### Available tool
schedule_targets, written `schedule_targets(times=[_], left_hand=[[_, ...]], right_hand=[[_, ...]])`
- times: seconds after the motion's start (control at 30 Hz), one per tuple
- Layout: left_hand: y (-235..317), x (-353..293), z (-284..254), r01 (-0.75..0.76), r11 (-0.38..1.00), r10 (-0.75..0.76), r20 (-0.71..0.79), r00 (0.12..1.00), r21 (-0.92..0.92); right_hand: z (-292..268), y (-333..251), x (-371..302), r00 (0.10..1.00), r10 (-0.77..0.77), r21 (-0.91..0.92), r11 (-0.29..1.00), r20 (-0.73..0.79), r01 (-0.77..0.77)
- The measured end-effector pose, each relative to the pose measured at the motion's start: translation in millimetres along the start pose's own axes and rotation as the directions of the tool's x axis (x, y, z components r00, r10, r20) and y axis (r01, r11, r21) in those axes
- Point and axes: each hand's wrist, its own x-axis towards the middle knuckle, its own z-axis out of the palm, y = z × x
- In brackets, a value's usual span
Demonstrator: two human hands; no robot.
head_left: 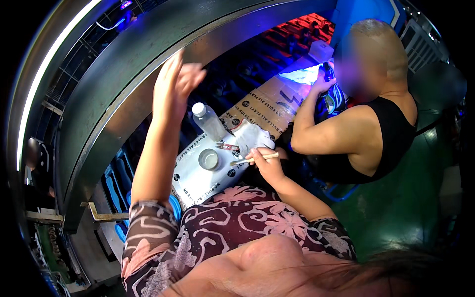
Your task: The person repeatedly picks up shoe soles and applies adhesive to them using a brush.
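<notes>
My left hand [174, 91] is raised at the upper left beside the edge of a curved metal frame [148, 74]. Its fingers are stretched out and slightly blurred, with nothing visible in them. Lower down, my right hand [267, 166] grips a small brush [269, 156] with a light wooden handle, its bristles pointing left over a printed cardboard sheet [190, 185]. Left of the bristles stands a small round cup [209, 160]. Behind it is a clear bottle [210, 124] with a white cap. Small red-handled snips [227, 146] lie between the cup and a white glove [255, 136].
On the right a person in a black sleeveless top [391, 133] holds a dark shoe-like item [334, 96] under blue-violet light. Dark items lit red lie on a conveyor [297, 39] beyond. Blue racks [118, 173] stand left, and the floor [401, 213] is green.
</notes>
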Motion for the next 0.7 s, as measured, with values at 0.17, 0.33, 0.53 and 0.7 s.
schedule_targets(times=[0.17, 0.33, 0.53, 0.7], left_hand=[[-13.9, -147.4, -166.1, 0.071, 0.473, 0.349, -0.261, 0.9, 0.878], [5.5, -326.4, -247.6, 0.475, -0.192, 0.563, -0.3, 0.77, 0.858], [-31.3, -414.2, -275.8, 0.798, 0.298, 0.275, -0.848, 0.453, 0.524], [-34.9, -433.2, -325.6, 0.699, -0.017, 0.248, -0.674, 0.696, 0.715]], right_hand=[[12.8, 14.9, 5.2, 0.994, 0.075, 0.103, 0.991, 0.079, -0.083], [21.7, 8.7, 7.9, 0.985, 0.083, 0.16, 0.981, 0.154, -0.107], [38.2, 5.0, 4.0, 0.962, 0.142, 0.133, 0.975, 0.232, -0.176], [34.3, 6.6, -0.3, 0.955, 0.179, 0.041, 0.98, 0.237, -0.194]])
